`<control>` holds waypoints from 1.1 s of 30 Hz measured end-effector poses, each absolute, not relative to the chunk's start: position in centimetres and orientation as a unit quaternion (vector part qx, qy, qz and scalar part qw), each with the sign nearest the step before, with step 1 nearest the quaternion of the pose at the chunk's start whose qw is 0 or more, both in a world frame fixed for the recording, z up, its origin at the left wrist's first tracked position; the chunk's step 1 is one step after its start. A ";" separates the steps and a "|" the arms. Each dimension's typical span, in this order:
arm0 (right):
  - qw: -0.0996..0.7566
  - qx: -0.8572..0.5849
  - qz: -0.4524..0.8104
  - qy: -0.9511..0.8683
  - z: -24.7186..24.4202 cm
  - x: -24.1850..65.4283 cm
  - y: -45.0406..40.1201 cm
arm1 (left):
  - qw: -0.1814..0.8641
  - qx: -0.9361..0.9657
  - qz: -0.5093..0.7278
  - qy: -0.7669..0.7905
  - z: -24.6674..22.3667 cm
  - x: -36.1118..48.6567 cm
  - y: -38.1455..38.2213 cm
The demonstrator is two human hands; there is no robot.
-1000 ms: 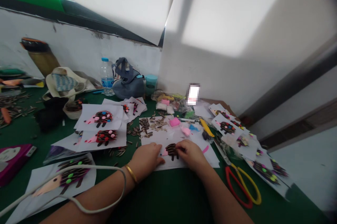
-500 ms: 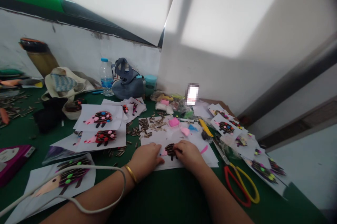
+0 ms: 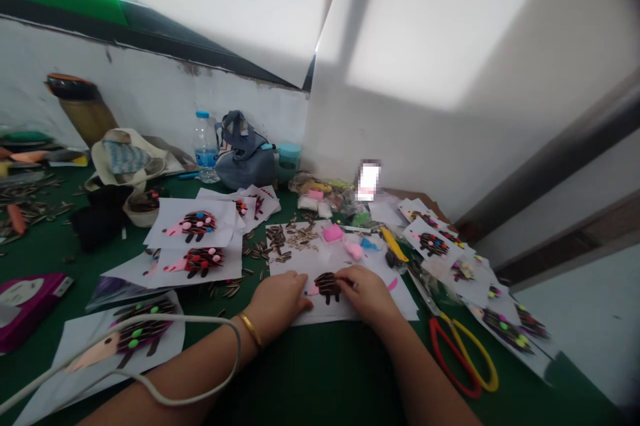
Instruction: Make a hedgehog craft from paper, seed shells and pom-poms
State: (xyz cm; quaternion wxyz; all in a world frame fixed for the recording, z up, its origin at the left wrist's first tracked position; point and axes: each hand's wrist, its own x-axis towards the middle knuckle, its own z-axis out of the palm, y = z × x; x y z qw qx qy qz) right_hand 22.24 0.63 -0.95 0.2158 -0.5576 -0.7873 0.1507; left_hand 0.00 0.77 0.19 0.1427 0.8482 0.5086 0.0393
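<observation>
A small hedgehog picture (image 3: 327,285), with a pink snout and a body of striped sunflower seeds, lies on a white paper sheet (image 3: 305,317) before me. My left hand (image 3: 279,299) rests on the sheet's left part, thumb apart from the fingers, holding nothing. At the hedgehog's right edge is my right hand (image 3: 367,291), its thumb and fingertips pinched together; whatever is between them is too small to make out. Loose sunflower seeds (image 3: 276,239), pale kernels (image 3: 303,235) and pink clay (image 3: 333,233) lie on the sheet's upper part.
Finished hedgehog sheets lie left (image 3: 187,226) and right (image 3: 430,243). Red-and-yellow scissors (image 3: 463,353) and a yellow cutter (image 3: 394,244) are at right. A white cable (image 3: 200,318) crosses my left forearm. A water bottle (image 3: 205,149) and blue bag (image 3: 244,156) stand behind.
My right hand has shifted slightly right, off the hedgehog's body, so more of its seeds show. My left hand stays in place on the sheet.
</observation>
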 end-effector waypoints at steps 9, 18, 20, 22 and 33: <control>0.336 -0.531 0.102 -0.771 -0.5 20.8 -0.2 | 0.323 0.750 0.277 0.507 0.2 0.8 0.6; 0.375 -0.438 0.101 -0.811 0.2 17.9 -1.8 | 0.788 0.289 0.424 0.341 0.7 2.2 -0.3; 0.373 -0.446 0.091 -0.809 0.2 17.8 -1.8 | 0.803 0.256 0.424 0.331 0.6 2.0 -0.1; 0.375 -0.445 0.081 -0.809 0.1 17.8 -1.8 | 0.819 0.226 0.419 0.320 0.6 1.9 0.1; 0.370 -0.449 0.053 -0.812 -0.4 18.2 -1.5 | 0.798 0.216 0.453 0.333 1.3 1.5 0.6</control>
